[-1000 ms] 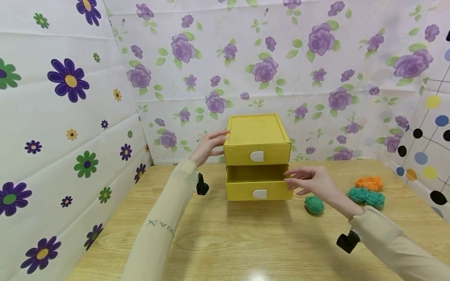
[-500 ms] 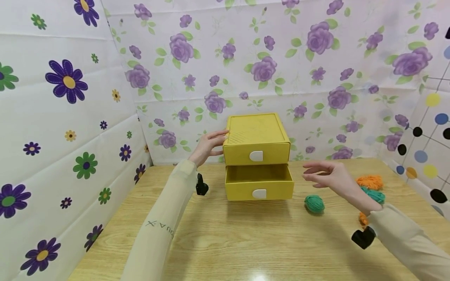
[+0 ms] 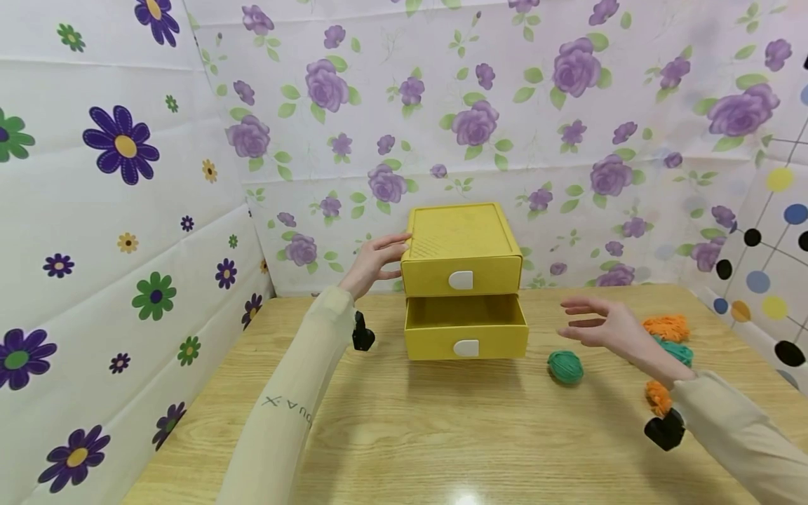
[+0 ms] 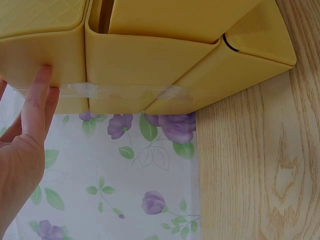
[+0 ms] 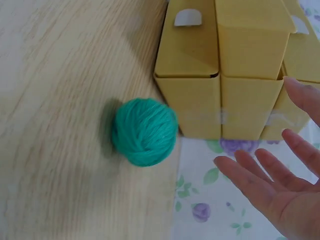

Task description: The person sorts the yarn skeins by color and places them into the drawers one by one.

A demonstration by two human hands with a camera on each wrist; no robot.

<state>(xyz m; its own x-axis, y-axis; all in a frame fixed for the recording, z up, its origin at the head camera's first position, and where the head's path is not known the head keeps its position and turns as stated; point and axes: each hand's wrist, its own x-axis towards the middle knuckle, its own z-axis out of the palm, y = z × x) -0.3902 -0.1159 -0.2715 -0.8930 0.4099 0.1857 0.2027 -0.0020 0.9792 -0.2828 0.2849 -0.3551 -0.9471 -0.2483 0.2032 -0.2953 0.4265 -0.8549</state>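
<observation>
A yellow drawer cabinet (image 3: 463, 231) with white tabs stands at the back of the table. Its middle drawer (image 3: 467, 342) is pulled out, and no contents show inside. My left hand (image 3: 371, 265) rests against the cabinet's upper left side; in the left wrist view its straight fingers (image 4: 36, 112) touch the side wall. My right hand (image 3: 609, 328) hovers to the right of the cabinet, holding nothing, its fingers loosely extended and apart. Below and left of it, a ball of green yarn (image 3: 565, 367) lies on the table, seen large in the right wrist view.
To the right on the wooden table (image 3: 454, 428) lie a bundle of orange yarn (image 3: 667, 327), a green yarn bundle (image 3: 677, 352) partly behind my right arm, and another orange piece (image 3: 658, 397) by the cuff. A flowered cloth (image 3: 442, 147) hangs behind the cabinet.
My right hand has drawn away from the right edge of the pulled-out drawer, moving rightward. The left hand and the cabinet have stayed where they were.
</observation>
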